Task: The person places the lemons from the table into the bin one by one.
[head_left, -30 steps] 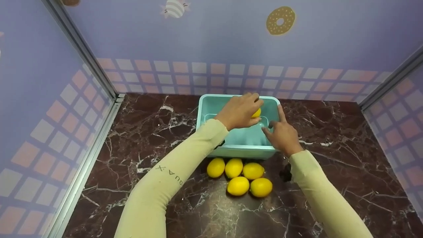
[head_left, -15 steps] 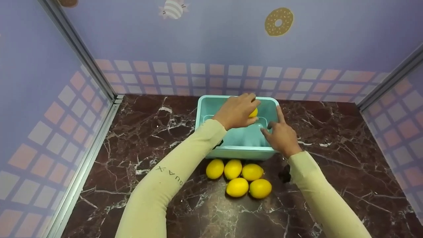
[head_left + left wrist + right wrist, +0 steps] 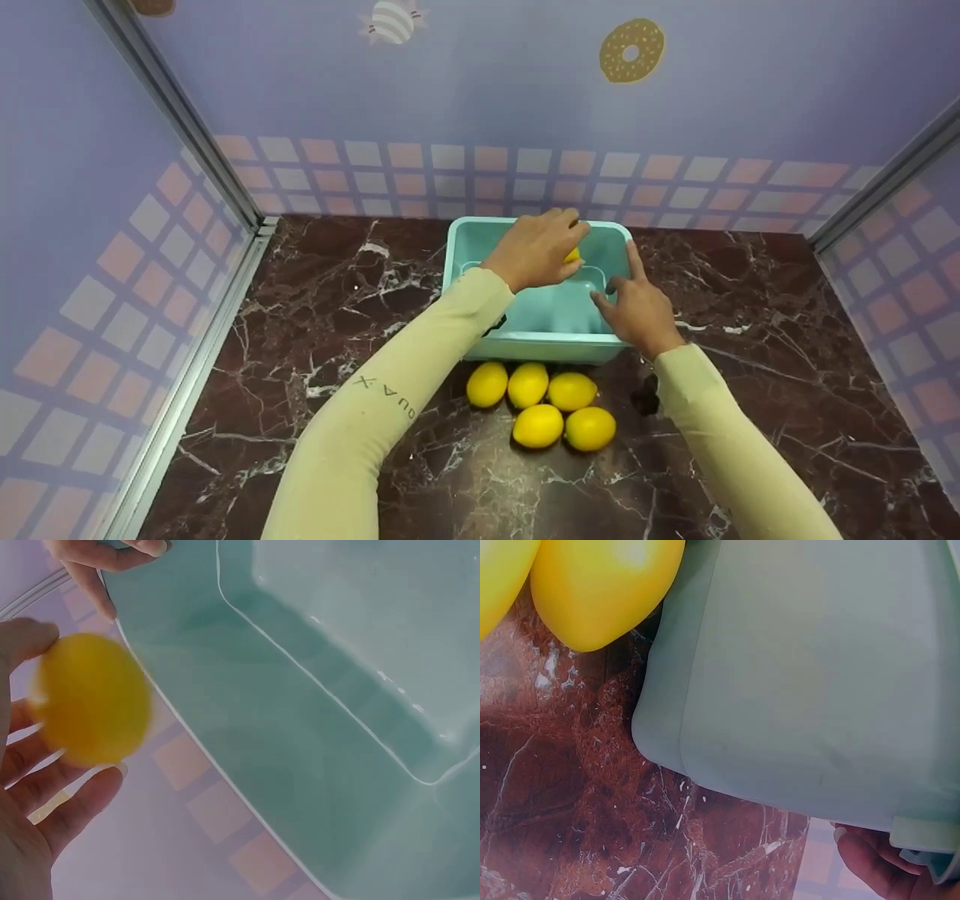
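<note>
My left hand (image 3: 534, 251) holds a yellow lemon (image 3: 94, 699) above the far part of a light teal plastic bin (image 3: 547, 339). In the left wrist view, the thumb and fingers grip the lemon from opposite sides. My right hand (image 3: 643, 311) grips the bin's right rim, its index finger stretched along the edge and its thumb on the inner side. Part of that hand shows beyond the rim in the right wrist view, with fingers (image 3: 874, 862) curled below the edge. The inside floor of the bin shows no lemon where it is visible.
Several lemons (image 3: 538, 426) lie in a cluster on the dark red marbled tabletop (image 3: 360, 465), close to the bin's near side. A patterned purple wall (image 3: 487, 90) stands just behind the bin. Side panels with metal rails (image 3: 187, 322) flank the table.
My left hand has shifted slightly left over the bin with the lemon, which is now more covered by the fingers. The right hand stays on the rim.
</note>
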